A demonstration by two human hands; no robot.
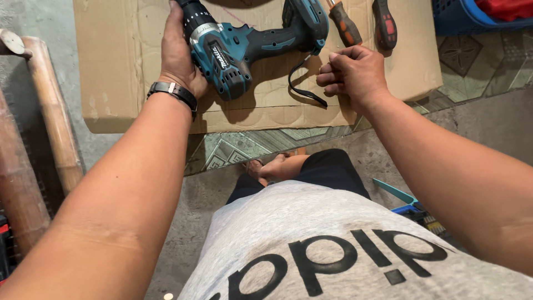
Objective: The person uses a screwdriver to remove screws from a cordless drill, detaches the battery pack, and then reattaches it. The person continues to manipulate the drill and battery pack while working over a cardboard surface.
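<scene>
A teal and black cordless drill [244, 47] lies on its side on a flat sheet of brown cardboard [122, 66]. My left hand [177, 53], with a black wristband, grips the drill's front body near the chuck. My right hand [352, 72] hovers just right of the drill's handle, fingers curled loosely with nothing in them, close to the drill's black wrist strap [302, 83]. Two screwdrivers, one with an orange and black handle [345, 25] and one red and black [385, 25], lie on the cardboard just beyond my right hand.
A blue plastic basket [461, 16] with red contents stands at the top right. Wooden poles [53, 111] lie along the left. My knee and foot [277, 166] show below the cardboard on a patterned tile floor. A teal and blue tool [408, 203] sits by my right side.
</scene>
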